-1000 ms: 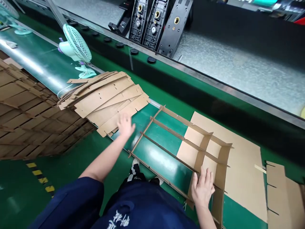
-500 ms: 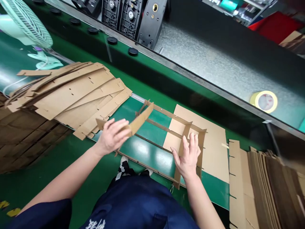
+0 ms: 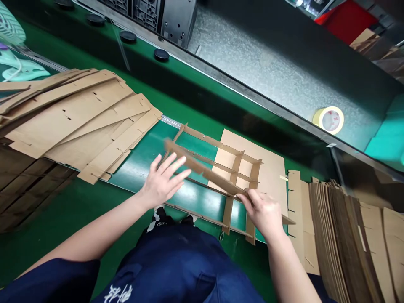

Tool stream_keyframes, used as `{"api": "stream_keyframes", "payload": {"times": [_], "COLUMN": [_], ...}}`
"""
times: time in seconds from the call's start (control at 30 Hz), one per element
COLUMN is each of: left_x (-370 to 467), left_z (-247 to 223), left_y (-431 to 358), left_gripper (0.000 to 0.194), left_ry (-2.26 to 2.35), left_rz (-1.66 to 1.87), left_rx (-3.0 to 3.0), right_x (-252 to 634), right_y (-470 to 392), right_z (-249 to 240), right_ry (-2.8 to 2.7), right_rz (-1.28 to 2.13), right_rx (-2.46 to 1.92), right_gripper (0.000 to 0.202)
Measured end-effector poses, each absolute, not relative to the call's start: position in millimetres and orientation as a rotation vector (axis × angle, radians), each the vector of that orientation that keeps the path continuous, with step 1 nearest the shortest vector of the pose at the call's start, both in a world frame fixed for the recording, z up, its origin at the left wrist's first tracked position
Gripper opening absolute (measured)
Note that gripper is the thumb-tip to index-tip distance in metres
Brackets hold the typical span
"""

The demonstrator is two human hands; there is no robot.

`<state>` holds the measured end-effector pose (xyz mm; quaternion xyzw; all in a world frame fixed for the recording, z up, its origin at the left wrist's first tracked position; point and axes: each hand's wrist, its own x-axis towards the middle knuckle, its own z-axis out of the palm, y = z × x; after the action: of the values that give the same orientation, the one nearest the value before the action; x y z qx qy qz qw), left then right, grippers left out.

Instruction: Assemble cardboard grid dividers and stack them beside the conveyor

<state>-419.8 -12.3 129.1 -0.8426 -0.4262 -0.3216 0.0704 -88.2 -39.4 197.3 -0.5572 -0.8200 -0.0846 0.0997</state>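
A slotted cardboard strip (image 3: 217, 179) slants over a partly joined cardboard grid (image 3: 238, 162) on the green work surface. My right hand (image 3: 265, 212) is closed on this strip, right of its middle. Near the strip's left part, my left hand (image 3: 164, 181) is open with fingers spread; whether it touches the strip is unclear. Cross pieces stand at the left end and towards the right end of the grid. Under the grid's right part lies a flat cardboard sheet (image 3: 273, 172).
Loose cardboard strips (image 3: 91, 109) are fanned out at the left. More cardboard stands stacked (image 3: 334, 227) at the right. Beyond the dark ledge lie a yellow tape roll (image 3: 328, 120) and black plastic parts (image 3: 178, 21). Part of a mint-green fan (image 3: 11, 25) shows at upper left.
The view has shifted right. My left hand has come off the strip it was at and spread open. My right hand, open before, has closed on a strip that now lies slanted across the grid.
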Motion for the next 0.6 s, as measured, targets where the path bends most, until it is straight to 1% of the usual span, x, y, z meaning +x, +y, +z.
{"api": "stream_keyframes", "payload": {"times": [0.07, 0.17, 0.23, 0.3, 0.43, 0.6], "left_x": [-415, -409, -408, -407, -406, -406], "left_z": [97, 49, 24, 8, 1, 4], "left_y": [-9, -14, -21, -26, -27, -25], "left_gripper": [0.051, 0.065, 0.066, 0.063, 0.062, 0.06], "left_ry": [-1.499, -1.631, -1.707, -1.775, -1.854, -1.859], "left_rz": [-0.802, -0.538, -0.396, -0.308, -0.263, -0.241], "left_rx": [-2.632, -2.797, -2.847, -2.856, -2.84, -2.861], "right_x": [-83, -91, -105, -120, -144, -152], "right_y": [-46, -52, -53, -54, -54, -50], "right_z": [170, 127, 102, 81, 53, 41], "right_ry": [-2.184, -1.801, -1.611, -1.482, -1.451, -1.548], "right_rz": [-0.119, 0.238, 0.429, 0.535, 0.578, 0.417], "right_rx": [-1.831, -1.955, -1.983, -1.998, -2.069, -2.168], "right_gripper": [0.031, 0.035, 0.037, 0.037, 0.031, 0.026]}}
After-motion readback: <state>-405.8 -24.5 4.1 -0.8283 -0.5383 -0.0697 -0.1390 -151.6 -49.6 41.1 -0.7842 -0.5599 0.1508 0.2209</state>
